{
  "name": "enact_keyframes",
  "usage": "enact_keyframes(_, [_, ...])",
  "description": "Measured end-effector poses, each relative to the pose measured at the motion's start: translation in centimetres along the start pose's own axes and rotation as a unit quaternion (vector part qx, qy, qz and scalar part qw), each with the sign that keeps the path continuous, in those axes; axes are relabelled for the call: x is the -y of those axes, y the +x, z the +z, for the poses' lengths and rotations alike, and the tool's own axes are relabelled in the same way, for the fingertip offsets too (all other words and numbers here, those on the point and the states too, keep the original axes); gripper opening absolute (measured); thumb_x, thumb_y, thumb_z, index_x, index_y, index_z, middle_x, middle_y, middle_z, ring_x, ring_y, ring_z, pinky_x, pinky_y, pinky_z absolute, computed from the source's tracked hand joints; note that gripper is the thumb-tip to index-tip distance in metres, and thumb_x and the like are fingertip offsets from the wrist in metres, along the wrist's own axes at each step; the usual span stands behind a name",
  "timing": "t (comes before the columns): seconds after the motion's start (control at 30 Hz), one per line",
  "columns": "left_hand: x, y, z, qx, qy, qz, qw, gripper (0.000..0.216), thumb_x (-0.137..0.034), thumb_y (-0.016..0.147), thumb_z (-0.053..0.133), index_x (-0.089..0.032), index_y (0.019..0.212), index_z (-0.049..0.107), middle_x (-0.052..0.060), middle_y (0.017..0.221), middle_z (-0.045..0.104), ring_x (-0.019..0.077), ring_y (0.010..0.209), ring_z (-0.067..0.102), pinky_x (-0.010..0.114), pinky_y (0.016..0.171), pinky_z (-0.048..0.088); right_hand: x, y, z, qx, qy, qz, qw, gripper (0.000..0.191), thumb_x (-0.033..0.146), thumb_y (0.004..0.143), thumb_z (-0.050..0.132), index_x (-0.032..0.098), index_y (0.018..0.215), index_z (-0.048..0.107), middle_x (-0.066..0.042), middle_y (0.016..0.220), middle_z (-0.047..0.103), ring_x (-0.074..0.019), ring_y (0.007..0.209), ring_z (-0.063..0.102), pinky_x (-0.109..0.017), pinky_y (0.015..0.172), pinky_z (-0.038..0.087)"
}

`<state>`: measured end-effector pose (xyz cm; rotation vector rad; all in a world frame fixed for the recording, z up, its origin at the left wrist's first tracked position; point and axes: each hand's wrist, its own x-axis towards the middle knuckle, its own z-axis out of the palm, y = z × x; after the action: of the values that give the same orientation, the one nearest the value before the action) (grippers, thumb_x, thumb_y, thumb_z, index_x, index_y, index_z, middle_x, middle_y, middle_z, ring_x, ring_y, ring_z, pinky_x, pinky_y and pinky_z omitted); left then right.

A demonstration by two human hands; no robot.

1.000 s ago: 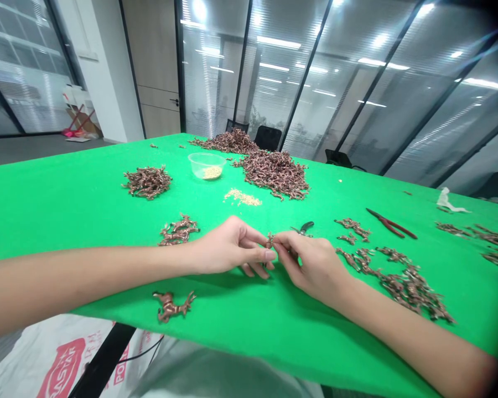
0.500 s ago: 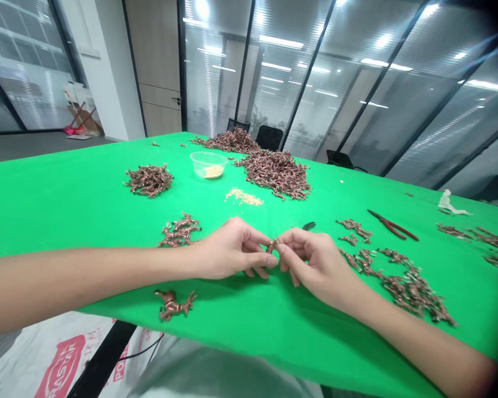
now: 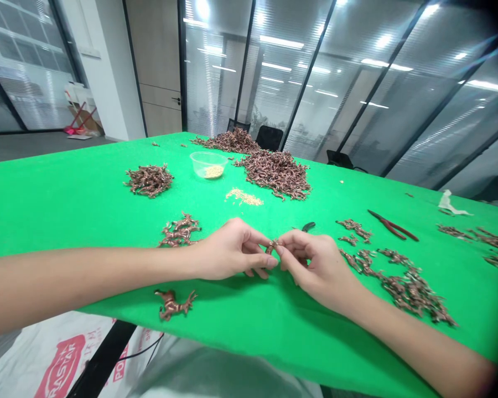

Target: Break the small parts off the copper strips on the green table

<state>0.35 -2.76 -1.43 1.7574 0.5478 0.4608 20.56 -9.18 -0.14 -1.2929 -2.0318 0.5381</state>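
Note:
Above the middle of the green table, my left hand pinches a small shiny brown animal figurine between thumb and forefinger. The fingertips of my right hand close on its other side, so both hands hold it; most of it is hidden by the fingers. Just beyond my right hand lies a small tool with a black handle, partly covered. A larger brown animal figurine with antler-like prongs rests in front of my left forearm, and a small group of figurines lies behind it.
A green cloth covers the table. Large brown heaps lie at the back, beside a clear bowl of pale grains and a loose scatter of grains. Pliers and several figurines are at the right.
My right hand has shifted very slightly, its lower fingers curling in, and a little more of the black-handled tool shows. The left hand keeps its pinch in place.

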Motion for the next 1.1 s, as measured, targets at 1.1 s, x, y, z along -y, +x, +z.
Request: enact_keyframes(1.1, [-0.3, -0.8, -0.4, -0.148, 0.533, 0.342, 0.76, 0.025, -0.024, 0.1, 0.05, -0.02, 0.107, 0.074, 0.005, 0.103, 0.08, 0.0167, 0.09, 0.076, 0.024, 0.083, 0.058, 1.4, -0.6, -0.1, 0.131, 0.418, 0.215, 0.873, 0.021, 0.029, 0.083, 0.075, 0.015, 0.075, 0.061, 0.003, 0.058, 0.062, -0.0041, 0.036, 0.05, -0.014, 0.034, 0.026])
